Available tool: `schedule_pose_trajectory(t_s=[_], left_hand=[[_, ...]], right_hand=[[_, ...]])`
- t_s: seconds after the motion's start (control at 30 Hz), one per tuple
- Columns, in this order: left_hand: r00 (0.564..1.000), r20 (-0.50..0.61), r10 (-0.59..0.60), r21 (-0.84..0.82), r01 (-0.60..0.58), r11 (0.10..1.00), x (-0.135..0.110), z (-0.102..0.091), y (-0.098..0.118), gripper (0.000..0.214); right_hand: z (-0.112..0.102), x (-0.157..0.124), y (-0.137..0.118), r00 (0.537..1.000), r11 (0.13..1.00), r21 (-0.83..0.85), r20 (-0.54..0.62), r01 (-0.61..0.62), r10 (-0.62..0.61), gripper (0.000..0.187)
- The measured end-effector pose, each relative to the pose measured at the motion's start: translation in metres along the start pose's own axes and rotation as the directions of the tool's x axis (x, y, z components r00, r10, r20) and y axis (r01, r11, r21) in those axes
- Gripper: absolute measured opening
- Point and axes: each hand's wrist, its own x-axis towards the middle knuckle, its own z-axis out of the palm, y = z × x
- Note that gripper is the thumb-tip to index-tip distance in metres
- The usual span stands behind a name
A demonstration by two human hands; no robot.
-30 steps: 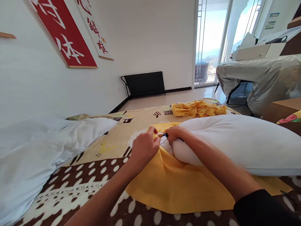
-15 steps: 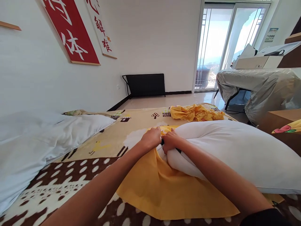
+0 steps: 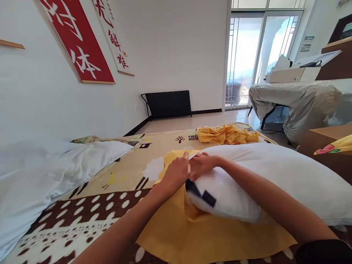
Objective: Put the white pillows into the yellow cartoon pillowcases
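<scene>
My left hand is closed on the edge of a yellow pillowcase, which spreads out beneath and in front of it. Right beside it, my right hand, slightly blurred, grips the near-left end of a plump white pillow; its fingertips are partly hidden behind my left hand. The pillow's end lies against the opening of the pillowcase, with most of the pillow outside, stretching off to the right. Two dark patches show on the pillow's end, below my right hand.
A second white pillow lies at left on the patterned blanket. Crumpled yellow cloth rests at the blanket's far edge. On the right are a cardboard box and a plastic-covered table. A black folded frame leans against the back wall.
My right hand has flattened over the pillow's end, and the dark patches there now show more. The near-left part of the pillow has shifted and bulges lower. The view has tilted slightly up.
</scene>
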Motion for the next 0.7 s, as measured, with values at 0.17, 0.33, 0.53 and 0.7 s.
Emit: schedule_pose_trajectory(t_s=[0.17, 0.33, 0.53, 0.7], left_hand=[[0.998, 0.059, 0.021, 0.016, -0.022, 1.000, -0.020, 0.003, -0.016, 0.015], [0.996, 0.084, 0.038, 0.086, -0.046, 0.995, -0.021, 0.015, -0.006, 0.020], [1.000, -0.012, -0.026, 0.157, 0.028, 0.987, 0.019, 0.026, -0.014, 0.032], [0.991, -0.129, -0.021, 0.136, 0.039, 0.990, 0.061, 0.009, -0.009, 0.027]], right_hand=[[-0.019, -0.021, 0.055, 0.971, 0.989, 0.144, -0.226, -0.044, 0.076, 0.064], [-0.005, -0.024, 0.079, 0.932, 0.944, -0.066, -0.190, -0.324, 0.307, 0.078], [0.014, -0.025, 0.042, 0.919, 0.923, -0.186, -0.280, -0.337, 0.279, 0.056], [0.021, -0.047, -0.005, 0.920, 0.845, -0.437, -0.365, -0.306, 0.145, 0.048]])
